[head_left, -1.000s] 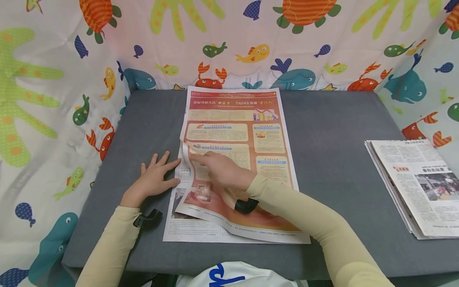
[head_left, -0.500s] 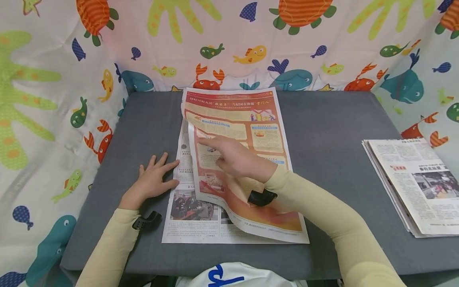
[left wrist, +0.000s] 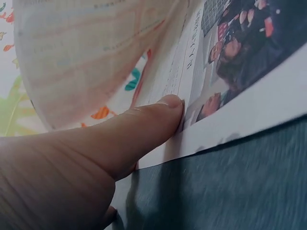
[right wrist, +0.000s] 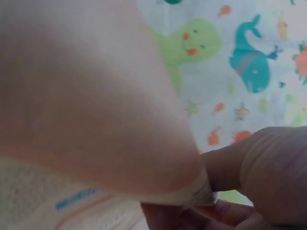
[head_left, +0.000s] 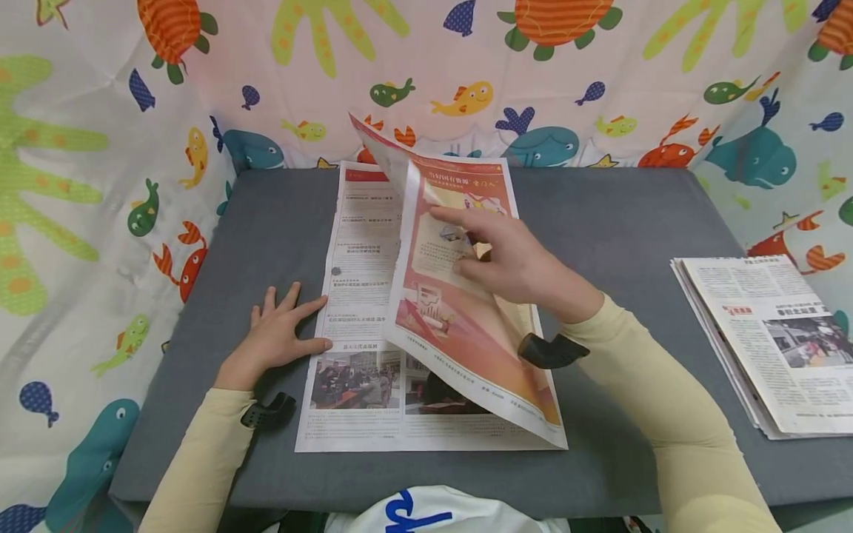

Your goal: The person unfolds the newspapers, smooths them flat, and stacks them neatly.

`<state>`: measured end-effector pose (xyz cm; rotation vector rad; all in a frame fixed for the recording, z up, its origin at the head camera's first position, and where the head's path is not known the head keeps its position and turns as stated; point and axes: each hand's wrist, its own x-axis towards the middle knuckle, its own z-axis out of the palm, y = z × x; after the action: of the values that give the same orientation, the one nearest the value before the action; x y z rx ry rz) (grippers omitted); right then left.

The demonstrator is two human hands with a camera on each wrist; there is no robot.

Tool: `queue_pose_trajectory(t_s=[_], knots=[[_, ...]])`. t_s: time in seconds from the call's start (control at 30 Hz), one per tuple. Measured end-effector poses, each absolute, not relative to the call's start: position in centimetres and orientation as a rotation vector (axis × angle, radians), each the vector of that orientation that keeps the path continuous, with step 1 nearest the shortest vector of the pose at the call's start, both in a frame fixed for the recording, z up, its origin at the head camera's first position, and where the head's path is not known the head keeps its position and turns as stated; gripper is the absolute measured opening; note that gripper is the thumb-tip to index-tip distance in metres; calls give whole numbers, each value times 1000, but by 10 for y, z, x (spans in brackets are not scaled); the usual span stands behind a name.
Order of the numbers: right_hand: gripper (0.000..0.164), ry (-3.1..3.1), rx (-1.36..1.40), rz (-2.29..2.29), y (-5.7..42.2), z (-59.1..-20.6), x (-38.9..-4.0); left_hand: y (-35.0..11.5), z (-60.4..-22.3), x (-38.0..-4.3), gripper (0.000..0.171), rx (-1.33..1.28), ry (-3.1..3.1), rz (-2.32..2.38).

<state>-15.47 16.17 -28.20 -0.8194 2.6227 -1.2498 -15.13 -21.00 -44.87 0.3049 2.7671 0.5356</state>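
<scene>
A newspaper (head_left: 363, 289) lies on the grey table, its lower page showing black text and photos. The right hand (head_left: 533, 266) pinches the red-and-orange newspaper page (head_left: 466, 348) between thumb and fingers. This page is lifted and curls over to the right, its top left corner standing up. In the right wrist view the page (right wrist: 96, 120) runs in between the thumb and fingers of the right hand (right wrist: 264, 177). Fingers spread, the left hand (head_left: 275, 337) rests at the newspaper's left edge. Its thumb (left wrist: 148, 120) presses on the paper's margin in the left wrist view.
A stack of folded newspapers (head_left: 766, 326) sits on the right side of the grey table (head_left: 613, 229). Behind and to the left hangs a white cloth (head_left: 426, 52) printed with sea animals. Each wrist wears a black band (head_left: 553, 352).
The right hand has moved right and up, lifting the red page's left side and peeling it over. More of the page beneath shows. The left hand has stayed almost in place.
</scene>
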Motion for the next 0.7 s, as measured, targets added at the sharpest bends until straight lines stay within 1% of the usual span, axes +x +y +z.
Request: queue_pose_trajectory(t_s=[0.13,0.27,0.5,0.7], knots=[[70,2658,-666,-1353,189,-268,-147,-219,-449,-151,89,282,2775,524],[71,2716,-614,-1458,218,-263,-137,-229,-449,-150,91,277,2773,528],[72,2808,-477,-1574,265,-265,-127,-257,-446,-152,94,250,2755,498],[69,2622,-219,-1907,302,-275,-116,-281,-444,-156,96,245,2722,497]])
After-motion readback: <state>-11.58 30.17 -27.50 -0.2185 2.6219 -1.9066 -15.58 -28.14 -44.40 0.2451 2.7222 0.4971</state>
